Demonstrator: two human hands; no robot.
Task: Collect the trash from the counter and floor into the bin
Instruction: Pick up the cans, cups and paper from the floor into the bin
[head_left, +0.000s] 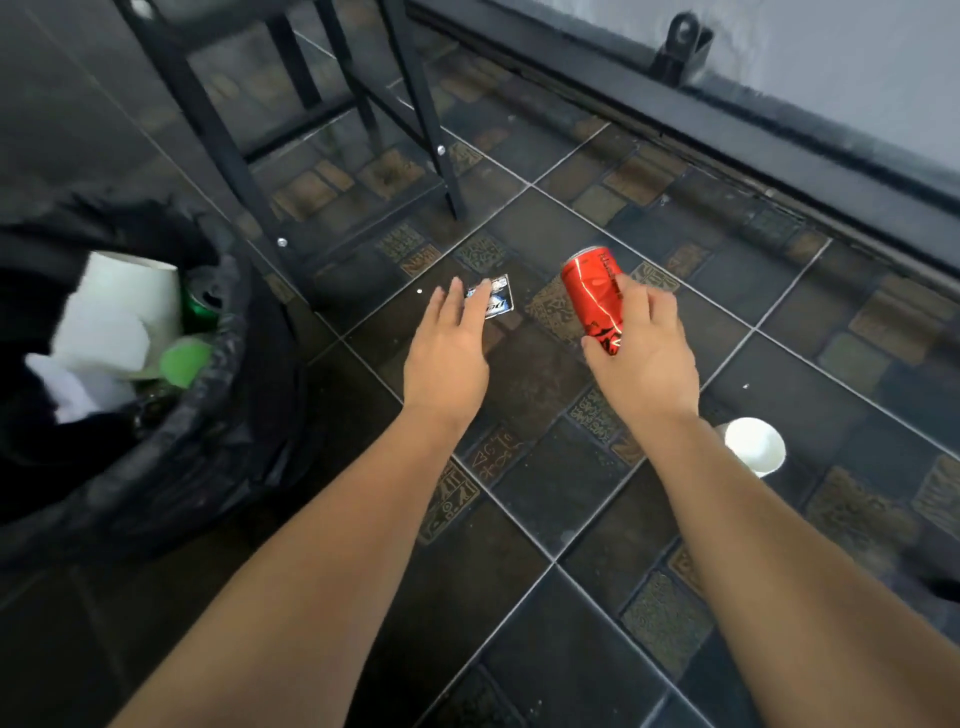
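Observation:
My right hand (647, 353) grips a red can (592, 296) above the tiled floor, the can tilted with its top pointing away. With its fingers straight, my left hand (449, 348) reaches over a flattened blue and silver can (497, 299) lying on the floor; the fingertips cover part of it. The bin (208, 415), lined with a black bag, stands at the left and holds white paper cups, a green can and a green cup. A white paper cup (756, 447) lies on the floor to the right of my right forearm.
Black metal legs of a stool or table (228, 156) stand just behind the bin and the flattened can. A dark baseboard (727, 135) and a grey wall run along the top right. The floor is dark patterned tile.

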